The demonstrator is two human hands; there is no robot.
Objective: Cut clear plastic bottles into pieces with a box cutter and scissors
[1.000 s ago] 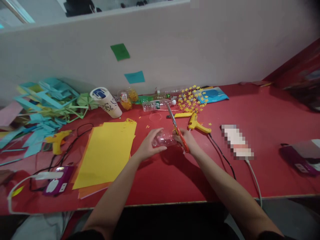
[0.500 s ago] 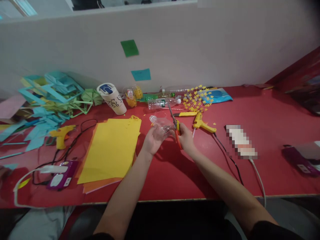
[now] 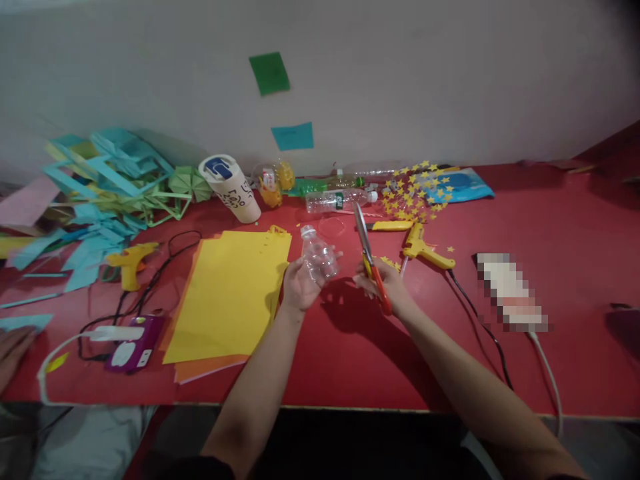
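A clear plastic bottle piece with a neck and a whitish cap lies in my left hand, whose fingers cradle it from below. Its neck points away and slightly left. My right hand grips scissors with red and yellow handles. Their blades look closed and point up and away, apart from the bottle piece. Beyond my hands a whole clear bottle lies on its side. Just right of the scissors are a yellow utility knife and a yellow glue gun.
Yellow paper sheets lie left of my forearm. A patterned paper cup, folded blue and green paper and another glue gun sit further left. Yellow stars cluster at the back. Another person's hand rests at the far left edge.
The scissors have come away to the right from the bottle piece, which now lies more open to view in my left hand. My view has tilted down, and another person's hand has appeared at the left.
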